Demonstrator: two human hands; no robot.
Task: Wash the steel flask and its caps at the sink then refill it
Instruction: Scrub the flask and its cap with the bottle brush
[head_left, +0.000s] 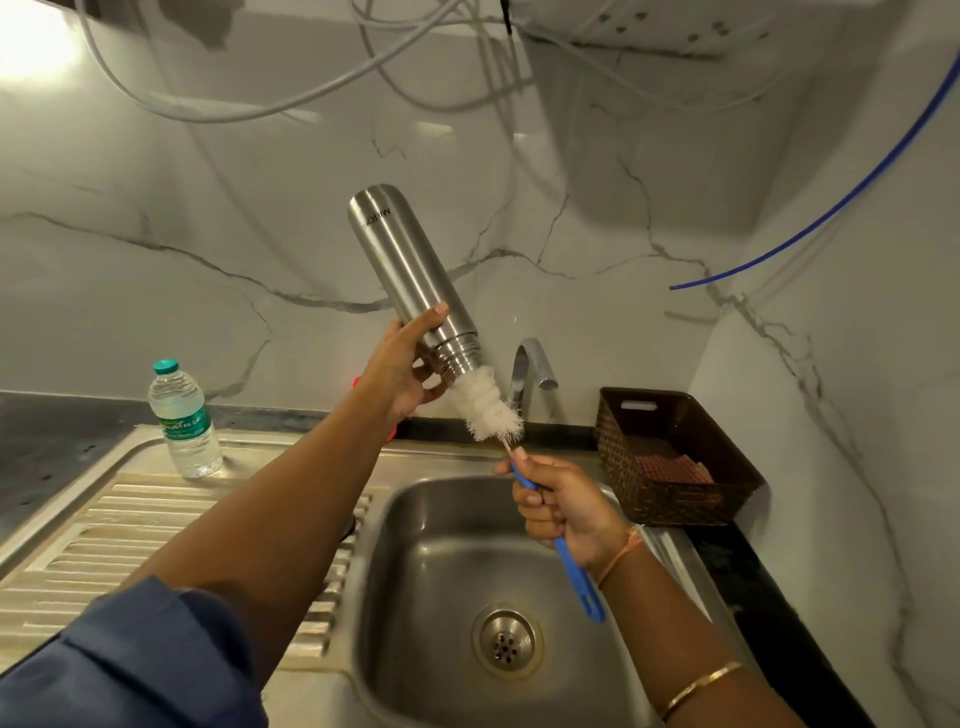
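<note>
Brushed-steel cylindrical flask (410, 275) at frame centre, above steel sink basin (415, 561), inverted and tilted: base upper left, open mouth lower right. Left hand (402, 366) wrapped round neck end. Right hand (563, 512), lower right of mouth, clenched on blue-handled white-bristled bottle brush (485, 408); bristle top at mouth, shaft roughly along flask axis.

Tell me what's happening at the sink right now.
A person is brushing out the steel flask over the sink. The left hand holds the flask tilted, mouth down; the right hand grips the blue-handled bottle brush, whose white bristles are at the mouth, mostly outside. No water runs from the tap. A capped plastic water bottle stands on the drainboard.
</note>
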